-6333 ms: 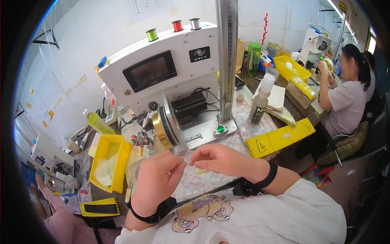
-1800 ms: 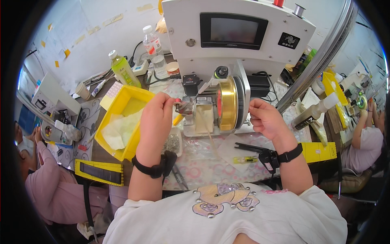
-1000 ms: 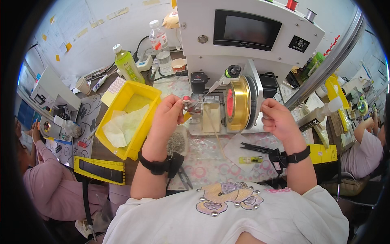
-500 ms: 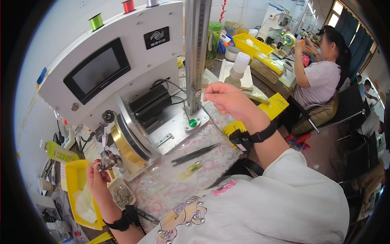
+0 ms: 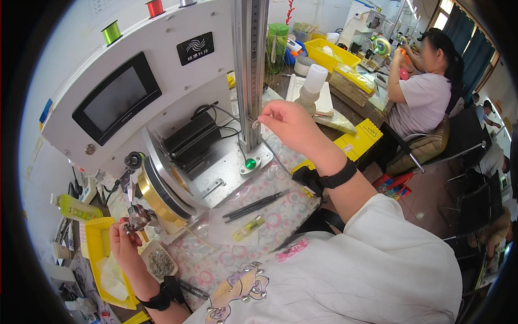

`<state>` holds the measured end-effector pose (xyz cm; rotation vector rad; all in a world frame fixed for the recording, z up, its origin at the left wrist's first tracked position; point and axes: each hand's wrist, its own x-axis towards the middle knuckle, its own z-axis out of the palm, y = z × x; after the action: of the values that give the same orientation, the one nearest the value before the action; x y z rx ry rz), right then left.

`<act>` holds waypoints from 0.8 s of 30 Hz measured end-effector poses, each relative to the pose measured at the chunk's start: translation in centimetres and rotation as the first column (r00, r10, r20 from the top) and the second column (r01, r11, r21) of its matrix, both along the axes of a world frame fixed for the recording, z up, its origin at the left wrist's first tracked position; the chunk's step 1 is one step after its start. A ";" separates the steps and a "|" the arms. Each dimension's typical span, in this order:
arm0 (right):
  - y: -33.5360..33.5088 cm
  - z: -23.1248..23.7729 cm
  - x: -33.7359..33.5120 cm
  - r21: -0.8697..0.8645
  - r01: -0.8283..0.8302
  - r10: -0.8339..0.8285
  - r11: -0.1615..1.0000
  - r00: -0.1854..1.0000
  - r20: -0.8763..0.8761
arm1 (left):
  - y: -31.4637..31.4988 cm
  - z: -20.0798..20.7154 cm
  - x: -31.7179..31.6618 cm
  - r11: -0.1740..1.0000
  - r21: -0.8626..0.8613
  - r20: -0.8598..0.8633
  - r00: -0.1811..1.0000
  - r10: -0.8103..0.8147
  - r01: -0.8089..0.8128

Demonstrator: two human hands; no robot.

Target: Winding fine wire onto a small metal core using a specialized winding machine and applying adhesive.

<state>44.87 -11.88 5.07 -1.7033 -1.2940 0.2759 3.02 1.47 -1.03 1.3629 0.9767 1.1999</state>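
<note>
My right hand [image 5: 288, 125] is raised in front of the machine's upright metal column [image 5: 249, 81]. Its fingertips pinch a small pale ring-shaped piece [image 5: 256, 123]. Low on the left, my left hand [image 5: 125, 245] has its fingers closed at a small metal clamp-like fixture [image 5: 141, 217]; what lies between those fingertips is too small to make out. Beside this fixture stands a wheel with a broad gold rim [image 5: 162, 194], mounted on the white machine [image 5: 178, 92]. A dish of small silvery metal parts [image 5: 161, 263] sits just right of my left hand.
Black tweezers [image 5: 256, 205] and a small yellow vial [image 5: 248, 228] lie on the patterned table cover. A yellow bin [image 5: 97, 229] stands at the left. Beyond my right hand are a translucent bottle [image 5: 310, 94] and a yellow box [image 5: 361, 141]. A co-worker [image 5: 426, 97] sits at the far right.
The whole view has shifted slightly. My right hand has risen a little against the column, still pinching the ring-shaped piece. My left hand stays by the fixture with its fingers slightly moved.
</note>
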 end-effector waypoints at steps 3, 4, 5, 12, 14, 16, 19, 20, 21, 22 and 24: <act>0.3 -0.1 0.0 0.019 0.020 -0.019 1.000 1.000 -0.021 | -0.1 0.1 0.2 0.999 -0.008 0.002 1.000 0.031 -0.031; 0.4 -0.1 0.1 0.029 0.031 -0.030 0.999 0.999 -0.027 | -0.2 0.1 0.2 0.999 0.020 -0.025 0.999 0.028 -0.028; 0.4 -0.2 0.1 0.012 0.059 -0.059 0.998 0.997 -0.042 | -0.2 0.1 0.3 0.998 0.043 -0.035 0.999 0.040 -0.038; 0.7 -0.5 0.9 -0.070 0.025 -0.037 0.997 0.983 -0.181 | -0.1 0.1 0.1 0.999 0.028 -0.004 1.000 0.017 -0.017; 1.0 -0.8 1.1 -0.059 0.028 -0.040 0.998 0.975 -0.217 | 0.1 -0.1 0.1 0.999 0.050 -0.001 1.000 0.005 -0.005; 1.2 -1.1 1.2 -0.042 -0.011 -0.002 0.999 0.955 -0.296 | 0.2 -0.3 0.0 0.999 0.052 -0.001 1.000 -0.001 0.001; 1.2 -1.3 1.3 -0.055 -0.010 -0.010 0.998 0.933 -0.360 | 0.3 -0.4 0.0 0.999 0.053 -0.006 1.000 -0.009 0.009; 1.2 -1.3 1.4 -0.063 -0.014 -0.011 0.998 0.924 -0.382 | 0.3 -0.4 0.0 0.999 0.052 0.002 1.000 -0.014 0.014; 1.2 -1.3 1.5 -0.086 -0.016 -0.023 0.996 0.900 -0.436 | 0.3 -0.4 0.0 0.999 0.049 0.008 1.000 -0.019 0.019; 1.2 -1.3 1.6 -0.110 -0.031 -0.028 0.993 0.865 -0.500 | 0.3 -0.3 0.1 0.999 0.049 0.008 1.000 -0.019 0.019; 1.2 -1.5 1.8 -0.101 -0.093 0.001 0.991 0.743 -0.669 | 0.2 -0.2 0.3 0.999 0.039 0.013 1.000 -0.002 0.001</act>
<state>46.62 -10.69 3.55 -1.4590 -0.7793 0.9329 3.30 1.66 -1.28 1.3843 0.9475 1.2307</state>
